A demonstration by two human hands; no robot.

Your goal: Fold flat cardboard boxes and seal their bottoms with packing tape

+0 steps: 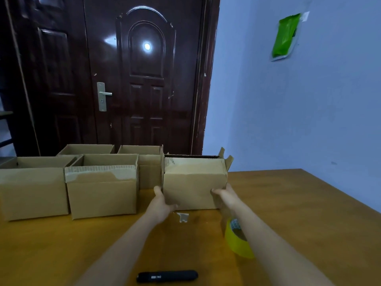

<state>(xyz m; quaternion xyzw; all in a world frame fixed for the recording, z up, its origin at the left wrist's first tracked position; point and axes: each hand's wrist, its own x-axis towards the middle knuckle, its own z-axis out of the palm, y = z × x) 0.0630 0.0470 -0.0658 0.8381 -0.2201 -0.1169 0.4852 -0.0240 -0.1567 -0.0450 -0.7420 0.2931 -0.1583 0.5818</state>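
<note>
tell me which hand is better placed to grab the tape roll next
Right. The yellow tape roll lies directly beside the right forearm, just behind the right hand holding the box. The left hand grips the box's opposite side and would have to cross over.

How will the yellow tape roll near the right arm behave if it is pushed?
The yellow tape roll seems to stand on its edge, so it would probably roll or topple. It looks stiff and light. On the smooth table it may slide.
</note>
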